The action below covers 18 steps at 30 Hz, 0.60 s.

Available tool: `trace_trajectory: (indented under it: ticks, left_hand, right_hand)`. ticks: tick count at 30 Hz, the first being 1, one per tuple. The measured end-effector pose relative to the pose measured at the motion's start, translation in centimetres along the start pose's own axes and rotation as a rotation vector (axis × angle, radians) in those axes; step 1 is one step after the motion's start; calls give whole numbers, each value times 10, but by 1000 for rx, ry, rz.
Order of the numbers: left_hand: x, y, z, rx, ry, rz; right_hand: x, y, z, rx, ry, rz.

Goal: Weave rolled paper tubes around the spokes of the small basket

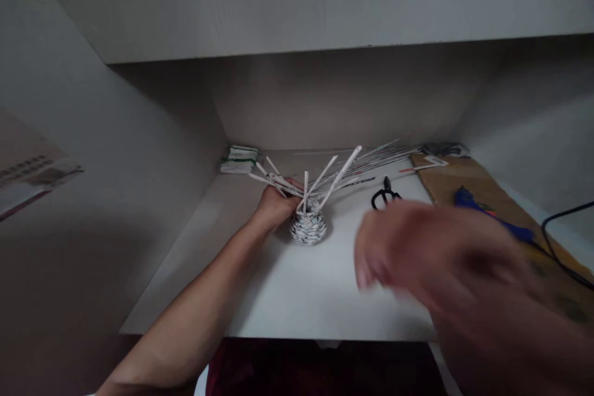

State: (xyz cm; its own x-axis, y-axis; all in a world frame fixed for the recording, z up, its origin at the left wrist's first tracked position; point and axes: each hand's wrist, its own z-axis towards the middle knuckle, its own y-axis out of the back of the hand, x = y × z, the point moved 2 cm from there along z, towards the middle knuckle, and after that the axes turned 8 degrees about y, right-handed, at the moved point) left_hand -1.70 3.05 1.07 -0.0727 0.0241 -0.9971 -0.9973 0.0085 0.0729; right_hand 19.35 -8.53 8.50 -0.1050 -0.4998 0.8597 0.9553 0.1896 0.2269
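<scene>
The left hand (pixel 277 203) holds a woven paper basket (pixel 309 229) at its left; near right, the right hand (pixel 417 247) blurs, grip unclear.

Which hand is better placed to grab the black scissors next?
Probably the right hand: though blurred, it appears beside the black scissors in this view; whether it's empty is unclear. The left hand is farther away and seems busy at the woven pot.

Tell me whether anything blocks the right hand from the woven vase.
Nothing visible does: white tabletop shows between the blurred right hand and the woven vase. The black scissors, partly hidden behind that hand, lie off the direct line.
</scene>
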Motion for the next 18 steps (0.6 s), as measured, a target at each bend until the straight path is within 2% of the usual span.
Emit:
trace_trajectory:
  ticks: [2, 4, 7, 9, 12, 18]
  left_hand:
    - [-2, -1, -2, 11, -7, 3]
    - [-3, -3, -3, 15, 4, -7]
    - [-5, -6, -6, 30, -4, -8]
    - [-6, -9, -8, 34, -29, 3]
    - [-7, -11, -10, 27, -54, 19]
    - [-9, -14, -13, 25, -66, 94]
  right_hand:
    - [-11, 0, 28, -19, -24, 19]
    - [-44, -7, 45, -12, -158, -50]
    - [-98, -22, 53, -26, -274, -87]
    - [-119, -32, 51, -106, -284, 22]
    - [-126, -42, 48, -208, -268, 104]
    - [-117, -48, 47, -315, -251, 116]
